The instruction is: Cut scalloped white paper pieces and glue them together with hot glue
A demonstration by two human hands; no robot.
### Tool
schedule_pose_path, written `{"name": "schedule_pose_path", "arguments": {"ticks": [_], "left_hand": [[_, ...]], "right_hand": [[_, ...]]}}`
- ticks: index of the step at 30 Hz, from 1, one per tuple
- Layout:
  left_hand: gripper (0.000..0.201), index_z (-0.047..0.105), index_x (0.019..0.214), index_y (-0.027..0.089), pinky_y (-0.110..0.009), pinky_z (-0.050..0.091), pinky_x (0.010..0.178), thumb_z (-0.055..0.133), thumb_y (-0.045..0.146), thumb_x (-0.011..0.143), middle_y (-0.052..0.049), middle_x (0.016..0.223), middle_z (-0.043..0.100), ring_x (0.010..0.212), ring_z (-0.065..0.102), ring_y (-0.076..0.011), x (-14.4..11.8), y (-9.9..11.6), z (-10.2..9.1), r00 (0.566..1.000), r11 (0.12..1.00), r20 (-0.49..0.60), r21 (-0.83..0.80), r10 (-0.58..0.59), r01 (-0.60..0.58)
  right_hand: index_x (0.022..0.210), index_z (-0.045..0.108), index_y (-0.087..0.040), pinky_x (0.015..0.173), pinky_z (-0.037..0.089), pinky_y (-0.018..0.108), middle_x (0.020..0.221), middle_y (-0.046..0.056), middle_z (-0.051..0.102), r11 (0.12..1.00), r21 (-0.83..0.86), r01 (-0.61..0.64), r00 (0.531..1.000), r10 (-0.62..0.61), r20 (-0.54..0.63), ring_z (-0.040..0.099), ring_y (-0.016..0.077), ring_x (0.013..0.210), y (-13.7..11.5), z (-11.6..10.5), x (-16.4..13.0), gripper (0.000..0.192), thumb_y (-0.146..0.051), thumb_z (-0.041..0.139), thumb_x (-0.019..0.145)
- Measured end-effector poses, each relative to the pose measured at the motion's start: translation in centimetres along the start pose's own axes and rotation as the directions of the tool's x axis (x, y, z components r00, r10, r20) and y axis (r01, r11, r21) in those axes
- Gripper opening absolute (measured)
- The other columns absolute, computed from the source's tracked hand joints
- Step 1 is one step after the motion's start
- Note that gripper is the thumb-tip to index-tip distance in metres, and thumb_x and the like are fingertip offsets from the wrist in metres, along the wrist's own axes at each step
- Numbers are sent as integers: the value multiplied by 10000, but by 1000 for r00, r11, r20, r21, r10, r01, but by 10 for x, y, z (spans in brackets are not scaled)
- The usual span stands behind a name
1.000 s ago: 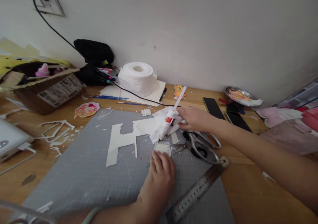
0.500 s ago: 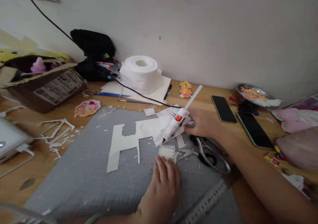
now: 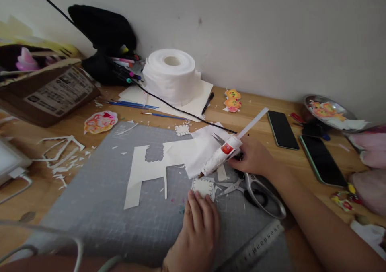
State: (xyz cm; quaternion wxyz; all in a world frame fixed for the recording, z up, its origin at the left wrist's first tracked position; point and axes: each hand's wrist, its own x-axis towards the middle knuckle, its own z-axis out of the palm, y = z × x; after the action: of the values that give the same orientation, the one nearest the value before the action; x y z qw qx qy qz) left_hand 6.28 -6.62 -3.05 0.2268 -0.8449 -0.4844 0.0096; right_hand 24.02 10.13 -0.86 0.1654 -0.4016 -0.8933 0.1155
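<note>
My right hand (image 3: pixel 255 157) grips a white hot glue gun (image 3: pixel 221 156), a white glue stick jutting out of its back. Its nozzle points down-left and nearly touches a small scalloped white paper piece (image 3: pixel 203 184) on the grey cutting mat (image 3: pixel 105 211). My left hand (image 3: pixel 199 227) lies flat on the mat, fingertips pressing the near edge of that piece. A larger white card (image 3: pixel 144 171) with a scalloped hole lies to the left, next to a crumpled white tissue (image 3: pixel 199 149).
Scissors (image 3: pixel 256 189) lie just right of the paper piece, a steel ruler (image 3: pixel 256 246) at the mat's near corner. Two phones (image 3: pixel 301 143), a metal dish (image 3: pixel 328 111), a tissue roll (image 3: pixel 171 75), brushes, a cardboard box (image 3: pixel 51 91) and paper scraps (image 3: pixel 60 155) surround the mat.
My right hand has tilted the glue gun down and brought its nozzle closer to the small paper piece. The left hand stays pressed on it. The view has shifted down.
</note>
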Motion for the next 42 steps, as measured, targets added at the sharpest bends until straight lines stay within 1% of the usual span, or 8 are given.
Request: {"name": "schedule_pose_path", "arguments": {"ticks": [6, 10, 16, 23, 28, 33, 37, 42], "left_hand": [[388, 564, 1103, 76, -337, 495, 801, 320, 144, 809, -160, 1117, 620, 985, 612, -265, 1, -8, -1, 998, 998, 2, -3, 62, -62], [388, 556, 1104, 64, -351, 481, 801, 317, 136, 806, -166, 1091, 626, 963, 613, -262, 3, -12, 0, 995, 995, 6, -23, 99, -99], [379, 536, 1125, 54, -354, 465, 798, 343, 163, 817, -174, 1103, 608, 966, 602, -271, 3, -14, 0, 994, 994, 16, -40, 106, -105], [388, 506, 1144, 34, -371, 440, 810, 369, 212, 827, -184, 1105, 599, 953, 606, -270, 0, -13, 2, 993, 993, -55, -49, 109, -111], [371, 512, 1119, 36, -367, 437, 788, 342, 172, 818, -167, 1070, 622, 937, 617, -275, 1, -13, 2, 993, 993, -66, -55, 97, -100], [363, 519, 1093, 36, -364, 435, 785, 318, 148, 814, -154, 1031, 647, 907, 632, -263, 3, -14, 3, 991, 993, -91, -49, 100, -105], [372, 510, 1111, 40, -366, 435, 801, 312, 150, 817, -152, 1052, 646, 929, 628, -263, 3, -14, 1, 991, 993, -81, -38, 107, -110], [361, 505, 1106, 47, -355, 443, 798, 317, 148, 814, -150, 1058, 647, 942, 627, -263, 2, -14, 0, 991, 993, -74, -32, 110, -112]], "right_hand": [[830, 510, -197, 664, 433, 314, 852, 67, 603, 1000, -18, 18, 1000, -18, 26, 566, 222, 784, 1, 0, 0, 170, -236, 554, 669], [864, 513, -200, 699, 443, 330, 897, 78, 608, 998, -15, 53, 998, -53, 30, 567, 233, 846, 1, 1, 1, 184, -236, 546, 686], [874, 519, -185, 721, 457, 369, 903, 111, 618, 990, -38, 137, 989, -139, -45, 566, 260, 879, 0, 2, 1, 201, -231, 548, 681], [841, 520, -184, 708, 465, 355, 871, 96, 622, 990, -43, 136, 987, -139, -75, 577, 250, 843, -1, 4, 2, 185, -217, 548, 661], [873, 509, -188, 674, 469, 340, 860, 78, 620, 991, -37, 131, 987, -134, -87, 577, 234, 810, -1, 4, 2, 217, -209, 546, 660], [838, 502, -187, 665, 463, 330, 832, 74, 612, 989, -24, 143, 984, -145, -99, 572, 225, 781, -1, 4, 2, 190, -207, 559, 658], [869, 505, -185, 646, 458, 318, 840, 69, 612, 993, -18, 119, 989, -120, -91, 572, 216, 766, -2, 3, 2, 225, -207, 559, 652], [865, 510, -181, 630, 453, 310, 838, 71, 612, 997, -9, 82, 994, -83, -68, 573, 210, 756, -1, 4, 2, 210, -216, 548, 661]]}}
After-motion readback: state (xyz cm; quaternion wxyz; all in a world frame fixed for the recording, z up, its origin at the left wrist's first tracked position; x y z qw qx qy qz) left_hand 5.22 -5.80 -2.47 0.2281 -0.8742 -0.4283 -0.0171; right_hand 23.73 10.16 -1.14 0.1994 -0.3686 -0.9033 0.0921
